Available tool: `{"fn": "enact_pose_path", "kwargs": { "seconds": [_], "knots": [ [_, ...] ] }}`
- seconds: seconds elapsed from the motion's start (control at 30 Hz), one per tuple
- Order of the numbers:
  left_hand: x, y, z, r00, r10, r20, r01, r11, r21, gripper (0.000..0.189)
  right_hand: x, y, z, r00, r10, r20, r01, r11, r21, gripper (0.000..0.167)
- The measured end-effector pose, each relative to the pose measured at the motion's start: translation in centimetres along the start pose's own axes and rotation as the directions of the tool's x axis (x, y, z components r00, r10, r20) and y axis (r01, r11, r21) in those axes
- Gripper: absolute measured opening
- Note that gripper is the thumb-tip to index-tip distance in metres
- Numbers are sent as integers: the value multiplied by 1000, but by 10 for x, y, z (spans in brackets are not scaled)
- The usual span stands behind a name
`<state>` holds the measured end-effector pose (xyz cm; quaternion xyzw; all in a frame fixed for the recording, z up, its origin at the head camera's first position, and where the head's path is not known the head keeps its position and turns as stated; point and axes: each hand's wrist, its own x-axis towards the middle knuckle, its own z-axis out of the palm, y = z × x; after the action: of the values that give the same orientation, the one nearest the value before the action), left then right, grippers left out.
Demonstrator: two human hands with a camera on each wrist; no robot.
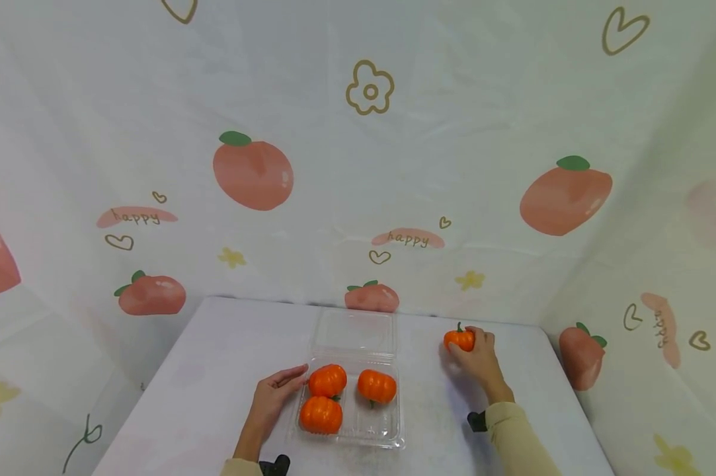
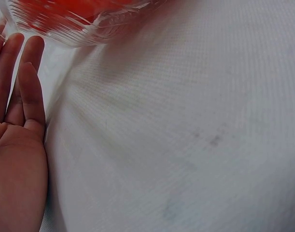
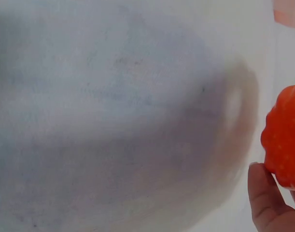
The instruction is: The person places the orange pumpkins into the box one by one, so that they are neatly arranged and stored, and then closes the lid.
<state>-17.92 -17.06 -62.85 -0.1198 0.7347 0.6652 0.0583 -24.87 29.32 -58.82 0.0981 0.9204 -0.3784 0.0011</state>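
In the head view my right hand [image 1: 479,357] grips a small orange pumpkin [image 1: 457,340] with a green stem, over the right rear of the table. The right wrist view shows my thumb against the ribbed side of this pumpkin [image 3: 286,137]; part of it is cut off by the frame. A clear plastic clamshell box [image 1: 372,433] lies with its lid [image 1: 356,332] folded back. Two pumpkins [image 1: 321,415] sit in its left part, a third pumpkin [image 1: 377,386] in its right. My left hand [image 1: 272,398], fingers extended, is at the box's left wall [image 2: 65,36]; contact is unclear.
The white-covered table [image 1: 209,383] carries the box near its middle. Behind it and at both sides hangs a pale cloth [image 1: 310,258] printed with fruit, hearts and flowers. A dark wrist strap piece [image 1: 477,421] sits by the right sleeve.
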Motion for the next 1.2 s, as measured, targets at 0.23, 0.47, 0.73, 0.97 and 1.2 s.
{"fn": "enact_pose_path", "kwargs": {
  "seconds": [0.23,0.47,0.73,0.97,1.2],
  "knots": [
    [-1,-1,-1,1000,2,1,-2,1000,6,50,-5,-8,3,998,-52,36,52,999,7,70],
    [-2,-2,-3,1000,1,-3,-1,999,36,44,-15,-16,9,994,-105,16,105,994,-40,63],
    [-1,-1,-3,1000,13,8,-13,1000,17,49,-22,-32,4,991,-129,-24,128,991,-46,65],
    [2,-1,-1,1000,17,2,-17,1000,17,48,-26,-48,-2,993,-118,-21,117,991,-59,67],
    [1,-2,-1,1000,1,14,-1,1000,-10,55,-35,-59,-4,992,-128,-9,128,992,11,63]
  ]
}}
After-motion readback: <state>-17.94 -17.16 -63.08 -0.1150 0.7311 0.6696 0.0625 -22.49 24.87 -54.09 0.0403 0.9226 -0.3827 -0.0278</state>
